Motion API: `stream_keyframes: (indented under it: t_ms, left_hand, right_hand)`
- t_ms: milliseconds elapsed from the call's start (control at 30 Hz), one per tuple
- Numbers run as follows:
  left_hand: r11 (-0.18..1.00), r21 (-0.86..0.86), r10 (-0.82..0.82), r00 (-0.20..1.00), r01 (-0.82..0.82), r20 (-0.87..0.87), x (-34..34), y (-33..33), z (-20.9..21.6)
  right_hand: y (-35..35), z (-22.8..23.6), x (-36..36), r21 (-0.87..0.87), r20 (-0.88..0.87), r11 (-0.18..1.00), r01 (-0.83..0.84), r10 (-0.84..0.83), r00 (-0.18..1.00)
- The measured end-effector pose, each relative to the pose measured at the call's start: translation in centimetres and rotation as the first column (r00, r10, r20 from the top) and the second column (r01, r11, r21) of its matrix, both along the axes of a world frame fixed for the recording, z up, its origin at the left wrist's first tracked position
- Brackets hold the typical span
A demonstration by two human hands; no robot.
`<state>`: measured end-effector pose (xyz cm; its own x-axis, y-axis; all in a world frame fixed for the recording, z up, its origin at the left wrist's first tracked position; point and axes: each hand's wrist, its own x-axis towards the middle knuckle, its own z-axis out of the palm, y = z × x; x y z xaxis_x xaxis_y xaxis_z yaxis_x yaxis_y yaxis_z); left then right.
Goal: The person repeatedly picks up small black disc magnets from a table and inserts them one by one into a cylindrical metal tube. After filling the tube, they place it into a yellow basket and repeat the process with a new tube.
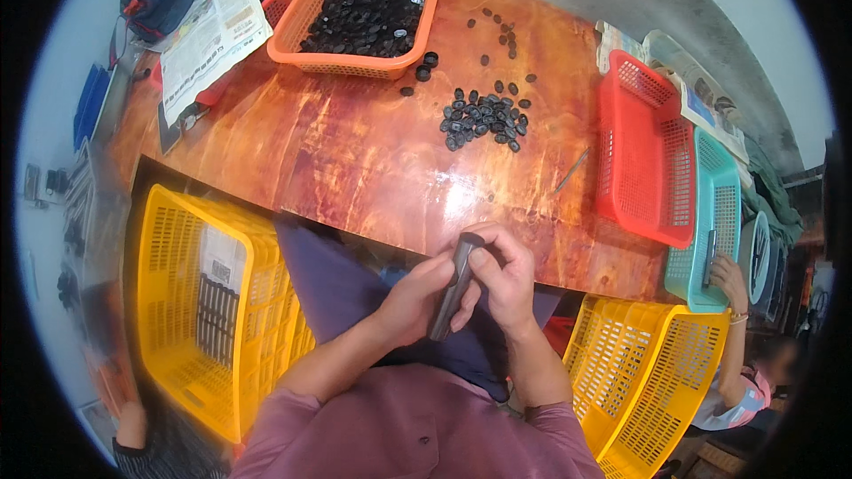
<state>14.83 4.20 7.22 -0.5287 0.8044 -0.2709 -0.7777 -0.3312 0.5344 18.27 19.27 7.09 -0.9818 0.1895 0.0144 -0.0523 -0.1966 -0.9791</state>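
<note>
Just off the table's front edge, both my hands are closed around a dark, smooth tube-like piece point(440, 323), which tilts with its upper end away from me. My left hand point(415, 294) grips its left side. From the right, my right hand point(504, 277) wraps it, thumb near the upper end. A loose pile of small black oval caps point(484, 121) lies beyond my hands on the wooden table point(355, 168). More such small black pieces point(373, 4) fill the orange basket point(355, 65) at the back.
A red basket point(646, 160) and a teal basket point(710, 204) stand at right; another person's hand point(729, 282) holds a dark bar point(710, 257) there. Yellow crates point(244, 328) flank me below the table edge. A thin rod point(572, 170) and newspaper point(213, 44) lie on the table.
</note>
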Motion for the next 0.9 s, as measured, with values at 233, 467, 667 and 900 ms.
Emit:
stream_keyframes:
  t_ms: [233, 467, 667, 900]
  left_hand:
    - [0.993, -0.107, 0.047, 0.999, -0.047, -0.009, 0.1, -0.3, -1.0]
    - [0.981, -0.189, 0.035, 0.995, -0.052, -0.091, -0.1, -0.1, -1.1]
    - [0.984, -0.178, -0.033, 0.984, 0.001, -0.175, -0.8, 0.1, -1.3]
    - [0.972, -0.234, -0.031, 0.974, -0.023, -0.223, -0.5, 0.3, -1.8]
  right_hand:
    - [-0.7, -1.0, -0.6, -0.065, 0.151, 0.998, -0.017, 0.027, 0.988]
    - [-0.3, -1.4, -0.6, -0.042, 0.167, 0.999, 0.019, -0.012, 0.986]
    - [0.8, -0.9, -0.5, -0.183, 0.167, 0.983, 0.036, -0.005, 0.986]
    - [1.2, -0.6, -0.3, -0.225, 0.146, 0.974, 0.020, 0.014, 0.989]
